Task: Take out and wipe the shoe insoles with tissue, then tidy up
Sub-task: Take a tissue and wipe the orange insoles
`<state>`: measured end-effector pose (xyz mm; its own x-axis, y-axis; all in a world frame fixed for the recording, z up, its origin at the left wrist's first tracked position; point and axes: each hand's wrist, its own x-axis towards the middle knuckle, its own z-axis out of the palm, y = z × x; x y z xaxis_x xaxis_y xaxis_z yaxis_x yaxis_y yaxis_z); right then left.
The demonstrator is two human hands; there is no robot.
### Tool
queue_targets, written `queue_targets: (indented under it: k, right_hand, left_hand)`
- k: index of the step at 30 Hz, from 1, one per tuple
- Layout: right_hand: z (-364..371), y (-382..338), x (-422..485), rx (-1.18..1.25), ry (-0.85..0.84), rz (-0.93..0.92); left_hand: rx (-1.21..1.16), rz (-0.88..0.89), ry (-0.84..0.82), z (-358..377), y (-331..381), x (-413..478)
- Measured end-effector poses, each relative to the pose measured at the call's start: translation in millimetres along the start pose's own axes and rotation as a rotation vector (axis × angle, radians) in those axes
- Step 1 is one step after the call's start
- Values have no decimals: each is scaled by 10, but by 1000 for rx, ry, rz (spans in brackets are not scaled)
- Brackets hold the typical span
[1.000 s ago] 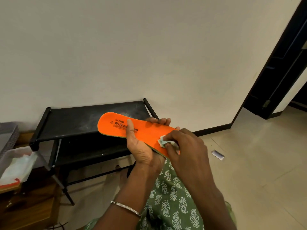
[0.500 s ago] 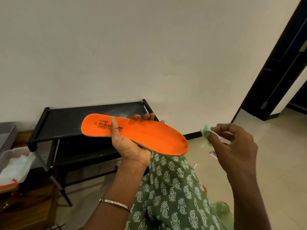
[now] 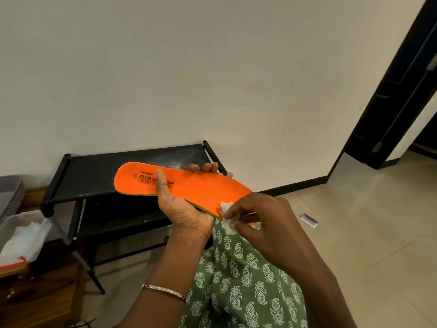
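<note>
While the orange insole [image 3: 189, 185] is held level and printed side up above the lap, I can see it sits in front of the black shoe rack [image 3: 94, 171], its lettered end pointing left. The left hand [image 3: 182, 209] grips it from below near the middle: the thumb lies across the black lettering and the fingertips curl up over the far edge. At the other end, the right hand [image 3: 262, 221] pinches a small wad of tissue [image 3: 227, 207] between thumb and fingertips, and the wad touches the orange face close to the near edge. A thin bracelet [image 3: 163, 290] rings the left wrist, and a green garment [image 3: 248, 268] with a pale leaf print fills the view beneath both hands. From my feed, the rack stands against a plain wall, with two dark shelves. Left of it a clear plastic tub [image 3: 9, 223] holds something white and crumpled; I cannot tell what. On the tiled floor [image 3: 366, 245] to the right lies a small scrap of paper [image 3: 308, 220], well apart from the hands, near a dark door frame [image 3: 390, 91].
</note>
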<state>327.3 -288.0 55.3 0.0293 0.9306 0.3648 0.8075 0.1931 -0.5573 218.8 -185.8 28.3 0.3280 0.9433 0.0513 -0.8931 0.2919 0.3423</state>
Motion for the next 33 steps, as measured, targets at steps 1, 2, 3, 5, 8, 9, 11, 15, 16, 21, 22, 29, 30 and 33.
queue_targets:
  k: [1,2,3,5,8,9,11,15,16,21,22,29,30,33]
  right_hand:
    - [30,-57,1,36,22,-23]
    - [60,-104,7,57,52,-41]
    - [83,-137,17,70,81,-47]
    - [82,-142,32,105,103,-8]
    - [24,-26,36,83,129,73]
    - [7,25,34,48,172,93]
    - [-25,122,41,-51,290,144]
    - [13,118,52,-118,377,205]
    - [62,62,59,-88,357,179]
    - [250,-212,97,85,330,23]
    - [246,-198,101,86,329,20]
    - [-63,151,45,-134,374,333]
    - [-64,148,39,-128,367,346]
    - [45,16,49,-38,321,272]
  left_hand:
    - [-38,19,-35,4,-26,-2]
    - [-48,10,-62,15,-39,-15]
    - [-48,0,-90,9,-53,-25]
    - [-44,-28,-96,32,-74,-45]
    - [-6,0,-111,31,-47,-40]
    - [7,7,-118,29,-38,-40]
    - [28,34,-127,22,-26,-40]
    - [36,47,-125,23,-25,-19]
    - [27,33,-122,29,-42,-23]
    - [5,-101,-132,38,-204,-77]
    - [17,-106,-137,32,-224,-79]
    - [106,19,-155,27,-118,-46]
    - [107,23,-153,32,-108,-40]
    - [108,-8,-122,59,-169,-65]
